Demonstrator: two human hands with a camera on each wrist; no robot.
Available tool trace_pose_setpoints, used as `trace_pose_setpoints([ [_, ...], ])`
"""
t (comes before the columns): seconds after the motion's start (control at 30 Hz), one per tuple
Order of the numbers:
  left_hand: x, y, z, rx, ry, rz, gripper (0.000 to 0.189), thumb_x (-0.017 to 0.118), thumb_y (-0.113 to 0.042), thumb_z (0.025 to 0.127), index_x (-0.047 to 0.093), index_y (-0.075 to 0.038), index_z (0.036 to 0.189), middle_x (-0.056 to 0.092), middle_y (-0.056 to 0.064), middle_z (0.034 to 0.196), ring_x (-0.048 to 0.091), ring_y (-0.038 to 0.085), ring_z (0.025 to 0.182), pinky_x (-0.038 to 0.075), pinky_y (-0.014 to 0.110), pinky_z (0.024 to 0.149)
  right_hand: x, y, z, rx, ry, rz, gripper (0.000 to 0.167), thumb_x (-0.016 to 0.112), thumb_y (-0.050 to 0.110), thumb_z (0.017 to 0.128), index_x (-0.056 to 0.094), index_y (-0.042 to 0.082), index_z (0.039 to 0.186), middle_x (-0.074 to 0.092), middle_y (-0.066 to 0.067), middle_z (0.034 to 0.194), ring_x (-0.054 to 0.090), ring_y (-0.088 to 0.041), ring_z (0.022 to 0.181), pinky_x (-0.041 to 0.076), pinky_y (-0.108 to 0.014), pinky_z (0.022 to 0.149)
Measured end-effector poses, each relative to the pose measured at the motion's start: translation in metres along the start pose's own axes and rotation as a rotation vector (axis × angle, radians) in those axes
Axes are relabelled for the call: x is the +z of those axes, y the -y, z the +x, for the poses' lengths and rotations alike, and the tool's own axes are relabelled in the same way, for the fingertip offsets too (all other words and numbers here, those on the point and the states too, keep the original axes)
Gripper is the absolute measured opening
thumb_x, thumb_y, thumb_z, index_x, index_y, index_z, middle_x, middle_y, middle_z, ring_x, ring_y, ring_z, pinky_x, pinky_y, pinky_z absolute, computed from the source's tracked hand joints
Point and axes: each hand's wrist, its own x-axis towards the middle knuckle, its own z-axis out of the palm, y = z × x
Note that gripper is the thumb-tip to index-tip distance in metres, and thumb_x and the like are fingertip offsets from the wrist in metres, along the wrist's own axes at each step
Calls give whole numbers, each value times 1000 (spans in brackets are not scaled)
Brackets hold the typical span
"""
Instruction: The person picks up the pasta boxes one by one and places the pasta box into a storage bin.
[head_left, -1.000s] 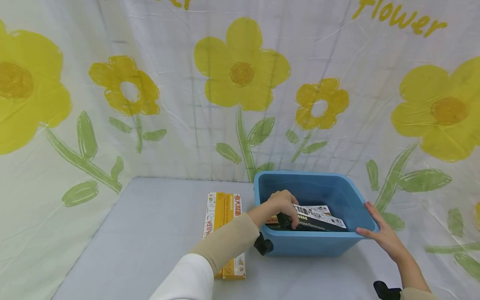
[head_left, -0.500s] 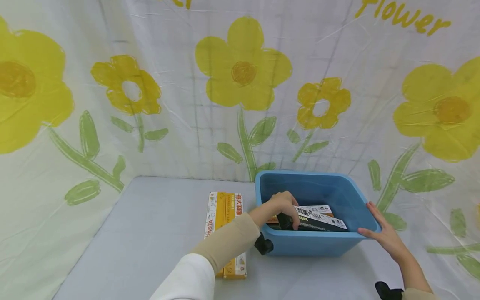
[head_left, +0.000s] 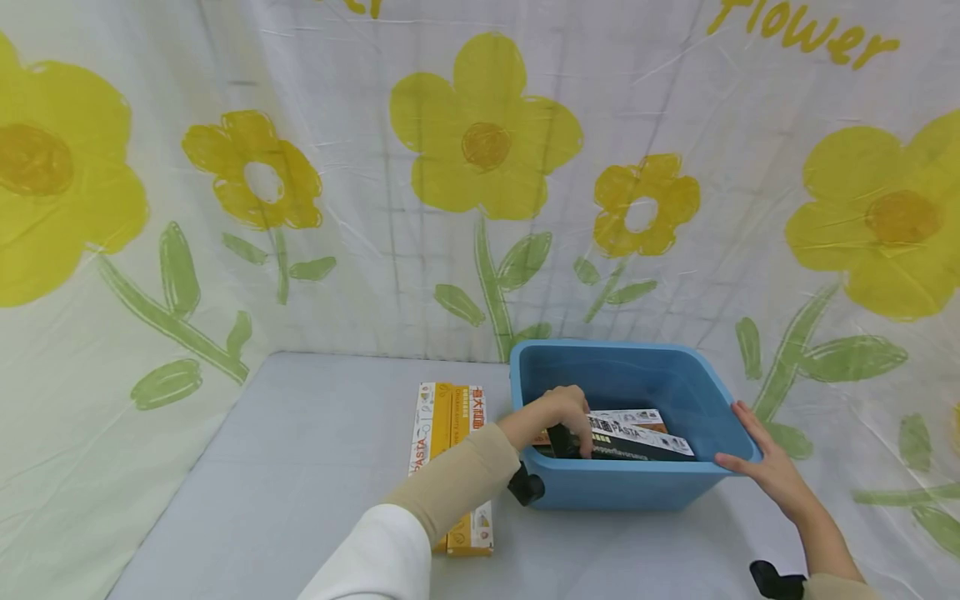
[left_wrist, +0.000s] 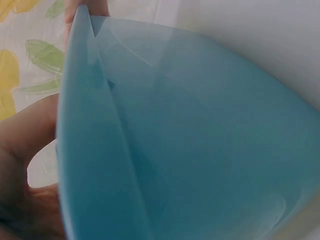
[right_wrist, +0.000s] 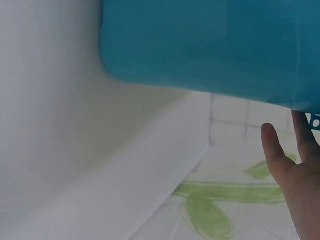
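My left hand (head_left: 567, 412) reaches into the blue plastic bin (head_left: 615, 487) from the left. Its fingers are curled over the left end of a black and white pasta box (head_left: 645, 442), which lies slanted inside near the front wall; the thumb is hidden in the head view. Under and behind that box, another box (head_left: 651, 417) shows a white and orange end. My right hand (head_left: 776, 475) rests at the bin's right front corner, thumb and fingertips at the rim. In the right wrist view, its fingers are spread and fairly straight beside the blue wall.
Two yellow pasta boxes (head_left: 450, 417) lie side by side on the pale table (head_left: 300, 467), left of the bin and partly behind my left sleeve (head_left: 457, 479). A flower-printed curtain (head_left: 352, 250) hangs behind the table.
My left hand has shifted slightly left, and the black and white pasta box sits a little lower at its left end. The right hand and bin stay in place.
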Motion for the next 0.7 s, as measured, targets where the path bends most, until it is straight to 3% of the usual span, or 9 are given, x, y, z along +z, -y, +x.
trace_pose_setpoints([
  [0.1,-3,2,0,19,124,-52,72,78,-32,82,47,-10,143,47,4,142,47,23,128,44,34,99,0,-1,0,2,0,-1,93,65,22,91,-1,5,154,-13,-22,158,-8,-58,138,10,-82,93],
  [0.2,-7,4,-2,33,190,-189,82,70,-38,87,31,-6,152,31,9,155,33,25,140,36,40,108,0,-1,0,1,1,-3,93,65,22,91,-1,5,154,-13,-22,159,-7,-58,138,10,-82,93],
  [0.27,-12,3,-5,42,172,-263,86,69,-40,87,25,-7,154,26,8,158,26,24,144,32,42,111,-1,-1,0,1,1,-4,93,65,23,91,-1,5,154,-13,-22,158,-7,-58,138,11,-82,93],
  [0.47,-21,5,-20,115,84,-334,84,72,-38,85,30,-10,153,35,6,155,34,22,140,38,41,107,-1,-1,0,9,-5,-14,93,65,22,91,-1,5,154,-12,-22,158,-7,-58,138,11,-83,92],
  [0.6,-21,21,-40,185,36,-389,82,74,-33,85,32,-12,152,38,4,153,36,21,139,38,39,107,0,-2,1,9,-4,-22,93,65,23,91,-1,6,155,-11,-22,159,-6,-58,138,12,-82,92],
  [0.7,-16,43,-58,248,26,-511,78,73,-26,86,33,-10,152,38,4,153,33,22,141,34,40,110,1,-2,0,8,-10,-19,93,65,23,90,0,6,155,-11,-22,159,-6,-58,138,11,-82,92],
])
